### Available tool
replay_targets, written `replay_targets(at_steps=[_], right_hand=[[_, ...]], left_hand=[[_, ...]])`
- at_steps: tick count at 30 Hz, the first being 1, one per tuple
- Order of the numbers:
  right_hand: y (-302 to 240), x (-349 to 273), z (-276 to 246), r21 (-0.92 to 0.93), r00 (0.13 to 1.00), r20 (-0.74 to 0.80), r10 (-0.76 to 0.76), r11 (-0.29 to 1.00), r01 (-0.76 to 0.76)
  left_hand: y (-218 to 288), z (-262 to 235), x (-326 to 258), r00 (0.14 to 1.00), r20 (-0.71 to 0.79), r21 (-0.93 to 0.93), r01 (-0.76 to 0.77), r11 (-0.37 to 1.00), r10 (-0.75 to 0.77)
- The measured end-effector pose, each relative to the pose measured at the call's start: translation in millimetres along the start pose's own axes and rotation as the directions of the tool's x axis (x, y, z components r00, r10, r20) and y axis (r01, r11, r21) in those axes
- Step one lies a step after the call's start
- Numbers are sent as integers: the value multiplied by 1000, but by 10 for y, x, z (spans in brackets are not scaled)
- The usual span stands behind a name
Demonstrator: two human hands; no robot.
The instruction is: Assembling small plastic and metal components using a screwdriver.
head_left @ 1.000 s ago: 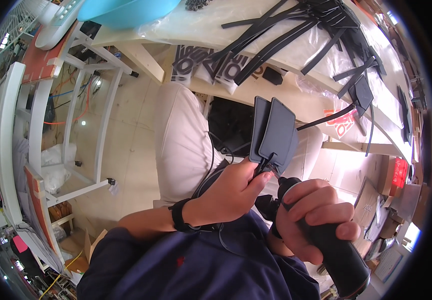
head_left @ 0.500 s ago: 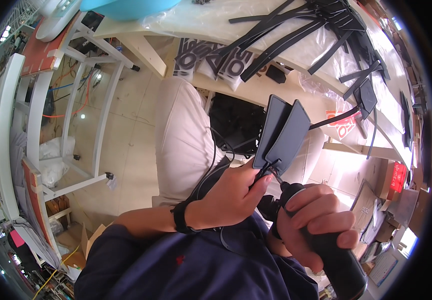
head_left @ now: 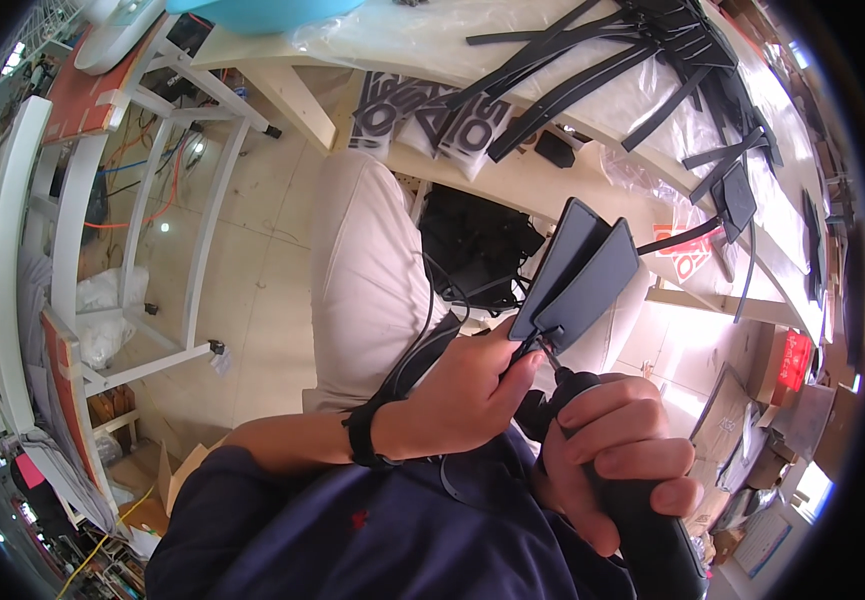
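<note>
Dark-grey flat panels (head_left: 592,290), two of them, stand splayed in a narrow V above the person's lap, their lower ends close together. One left hand (head_left: 457,395) pinches them there between thumb and fingers; one black wristband (head_left: 359,435) circles that wrist. The right hand (head_left: 617,440) has its fingers curled firmly round one black power screwdriver (head_left: 647,530), whose thin tip reaches the panels' lower end; whether it touches a screw is too small to tell. Two pale trouser legs (head_left: 367,270) spread beneath. Under the table (head_left: 252,48) sits one black heap (head_left: 472,240). On the tabletop lie one pile of black straps (head_left: 667,40), too tangled to count, and one turquoise basin (head_left: 272,12). One dark rectangular pad (head_left: 738,198) hangs at the table's right edge.
</note>
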State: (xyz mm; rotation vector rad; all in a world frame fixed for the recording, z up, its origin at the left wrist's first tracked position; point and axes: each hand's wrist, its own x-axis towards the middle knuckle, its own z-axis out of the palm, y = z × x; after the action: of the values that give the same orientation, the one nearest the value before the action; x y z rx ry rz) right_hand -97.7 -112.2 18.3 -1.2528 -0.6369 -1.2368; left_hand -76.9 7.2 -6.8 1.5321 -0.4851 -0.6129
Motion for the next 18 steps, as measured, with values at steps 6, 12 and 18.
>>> replay_targets(at_steps=[6,12,18], right_hand=[[0,-42,38,4,997,-81,-7,1000,7],[3,-35,41,22,996,-92,-4,1000,6],[18,-38,35,53,996,-84,4,999,0]], left_hand=[[2,-18,-13,1000,15,31,-7,999,6],[9,-23,-18,1000,14,37,-6,999,5],[43,-33,-17,999,15,44,32,999,-33]])
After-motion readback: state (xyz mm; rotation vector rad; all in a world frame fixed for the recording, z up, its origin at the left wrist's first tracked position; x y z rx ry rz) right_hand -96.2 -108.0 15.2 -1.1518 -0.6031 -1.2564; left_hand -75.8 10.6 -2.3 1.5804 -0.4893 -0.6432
